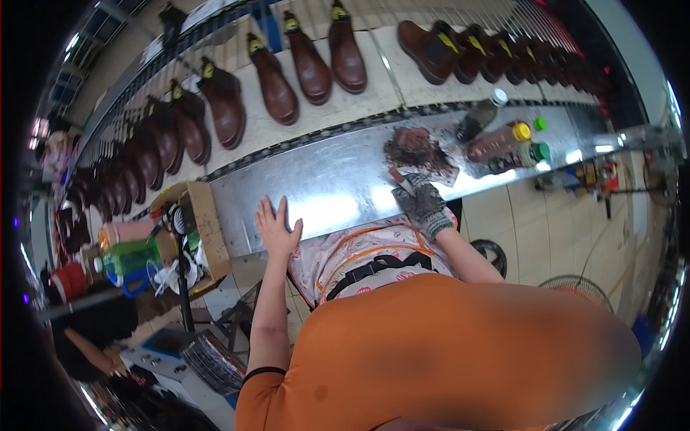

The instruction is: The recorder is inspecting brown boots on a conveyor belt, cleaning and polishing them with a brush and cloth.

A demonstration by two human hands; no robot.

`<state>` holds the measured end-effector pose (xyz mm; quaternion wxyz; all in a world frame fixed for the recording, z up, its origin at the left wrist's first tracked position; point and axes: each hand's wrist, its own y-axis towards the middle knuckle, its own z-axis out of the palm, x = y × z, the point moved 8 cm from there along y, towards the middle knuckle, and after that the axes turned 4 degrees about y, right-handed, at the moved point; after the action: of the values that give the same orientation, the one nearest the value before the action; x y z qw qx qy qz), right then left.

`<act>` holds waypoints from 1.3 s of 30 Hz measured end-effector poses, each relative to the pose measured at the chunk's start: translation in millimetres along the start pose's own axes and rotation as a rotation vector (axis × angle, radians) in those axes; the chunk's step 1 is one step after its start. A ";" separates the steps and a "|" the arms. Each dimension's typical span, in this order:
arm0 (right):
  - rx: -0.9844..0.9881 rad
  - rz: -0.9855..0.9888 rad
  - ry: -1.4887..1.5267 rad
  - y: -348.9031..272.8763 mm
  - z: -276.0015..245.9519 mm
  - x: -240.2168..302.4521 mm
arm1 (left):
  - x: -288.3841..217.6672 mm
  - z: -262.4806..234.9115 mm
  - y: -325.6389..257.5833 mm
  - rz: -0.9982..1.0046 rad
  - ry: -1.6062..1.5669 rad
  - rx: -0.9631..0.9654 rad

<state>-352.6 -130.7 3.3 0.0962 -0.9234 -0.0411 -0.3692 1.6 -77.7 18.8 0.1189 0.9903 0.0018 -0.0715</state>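
The gloved right hand grips a short tool, perhaps a brush, just on the near side of the brown-stained heap on the steel bench; the bare left hand, holding nothing, rests with fingers spread on the bench, left of the heap; the step in hand appears to be handling the tool beside the heap, no boot being touched; the next move calls, I judge, for a steady grip, clear of the yellow-capped bottle right of the heap; the tool shows a reddish-brown end and a paler band, the rest hidden by the glove; brown Chelsea boots line the conveyor beyond the heap.
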 end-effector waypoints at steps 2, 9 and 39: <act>-0.072 -0.156 -0.002 27.2 11.8 6.9 | 16.6 -3.2 8.1 0.032 -0.033 -0.011; 0.018 -0.170 -0.199 28.9 -3.1 -31.3 | -10.9 -0.3 -9.1 0.005 -0.074 0.015; 0.043 -0.093 -0.166 26.0 -23.4 -1.1 | -178.7 147.0 414.6 -0.547 -0.364 0.104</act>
<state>-365.3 -161.0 15.3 0.0948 -0.9457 -0.0998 -0.2944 -187.4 -512.9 0.4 0.0429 0.9289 0.2427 -0.2765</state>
